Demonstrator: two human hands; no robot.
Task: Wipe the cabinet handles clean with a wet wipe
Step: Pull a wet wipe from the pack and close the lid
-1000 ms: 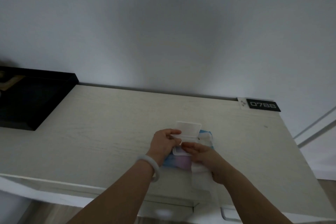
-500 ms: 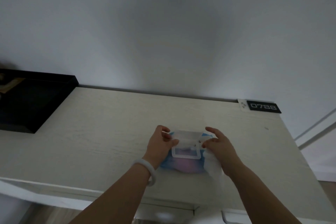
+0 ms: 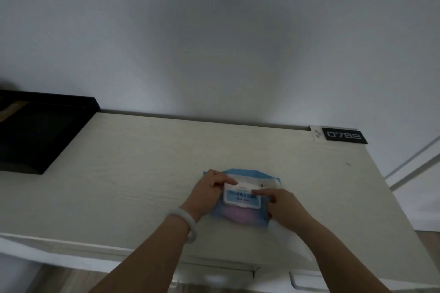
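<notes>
Far left of the wipes pack, a black tray (image 3: 40, 133) sits on the cabinet top (image 3: 142, 173) against the wall, well apart from where you're working, so it's out of your way.

Your left hand (image 3: 209, 194), the one with the pale bracelet (image 3: 184, 222) on its wrist, is on the left end of the wipes pack (image 3: 240, 216). The fingers curl over the pack's upper left edge and the thumb lies along the top of the lid (image 3: 241, 197). My guess is you're pinning the soft pack down so it doesn't slide while the lid gets pressed.

The pack lies flat on the cabinet top, closer to the front edge than the wall, a bit right of centre. Its long axis runs left to right, roughly parallel to the front edge, label facing up. The white lid looks down or nearly so.

Your right hand (image 3: 284, 207) is at the pack's right end, forefinger stretched out flat across the lid, other fingers curled. Looks like it's pushing the lid shut. A pale sheet, probably the wipe (image 3: 289, 238), trails below that hand toward the front edge; whether the curled fingers actually grip it I can't tell.

Right of the pack, at the back corner, there's a small black number plate (image 3: 344, 135). Below the front edge, down right of the pack, a handle (image 3: 295, 282) peeks out, not wiped yet I'd say.
</notes>
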